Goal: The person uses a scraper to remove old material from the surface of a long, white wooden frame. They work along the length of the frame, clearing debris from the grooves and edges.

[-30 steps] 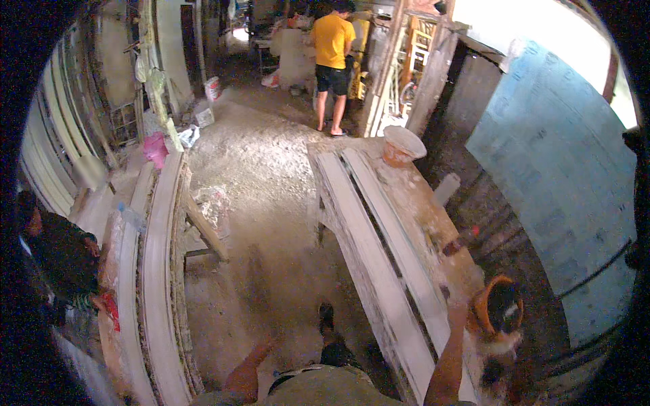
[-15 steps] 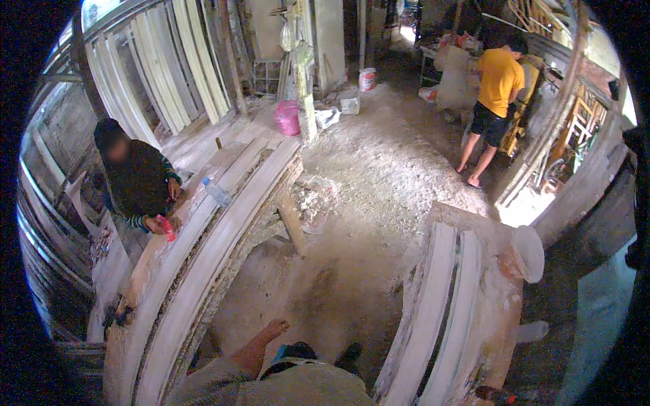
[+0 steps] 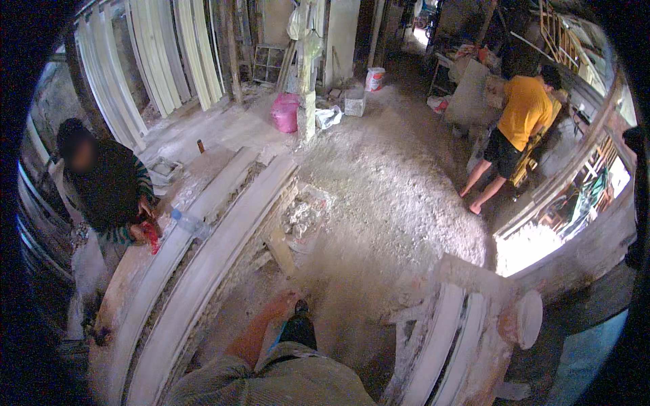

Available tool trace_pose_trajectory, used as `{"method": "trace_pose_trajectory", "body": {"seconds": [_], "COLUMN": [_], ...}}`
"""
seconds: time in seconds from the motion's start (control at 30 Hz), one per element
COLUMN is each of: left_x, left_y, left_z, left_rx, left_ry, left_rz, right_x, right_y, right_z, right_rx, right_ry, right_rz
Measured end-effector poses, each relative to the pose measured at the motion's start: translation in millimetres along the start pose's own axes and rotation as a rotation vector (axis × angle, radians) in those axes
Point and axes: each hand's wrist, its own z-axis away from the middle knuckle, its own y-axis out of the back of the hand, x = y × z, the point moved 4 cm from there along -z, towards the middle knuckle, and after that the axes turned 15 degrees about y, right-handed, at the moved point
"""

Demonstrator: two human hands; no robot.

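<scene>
My left hand (image 3: 286,302) hangs low in front of me, smeared by motion, so its fingers cannot be made out. It is over the dusty floor, apart from both benches. My right hand is out of view. Nearest to my left arm is the left bench, where two long white moulding strips (image 3: 221,250) lie side by side. A clear plastic bottle (image 3: 191,224) with a blue cap rests on them. Across this bench, another person (image 3: 105,183) holds a red object (image 3: 152,237) of unclear kind.
On my right, a second bench (image 3: 467,267) carries two shorter white strips (image 3: 437,342) and a pale round tub (image 3: 529,319). Whitish debris (image 3: 305,210) lies by the left bench. Beyond stand a pink sack (image 3: 285,113), a post (image 3: 307,88) and a person in yellow (image 3: 525,115).
My view has shifted, and the right bench sits lower in it. My left hand has swung forward a little. The person in yellow bends further over.
</scene>
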Motion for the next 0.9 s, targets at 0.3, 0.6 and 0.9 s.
{"method": "trace_pose_trajectory", "body": {"seconds": [0.3, 0.6, 0.9], "left_x": [143.9, 148.9, 167.5], "left_y": [174.1, 281.6, 273.7], "left_z": [-169.5, -218.4, -210.7], "left_rx": [0.609, 1.024, 0.915], "left_ry": [-0.196, 0.069, 0.397], "left_rz": [-0.046, -0.380, -0.519], "right_x": [-184.4, -592.4, -815.8], "right_y": [-16.4, -73.4, -214.3], "right_z": [-111.3, -271.5, -330.8], "right_rx": [-0.029, -0.330, -0.548], "right_ry": [0.226, 0.908, 1.308], "right_rz": [-0.105, -0.728, -0.693]}}
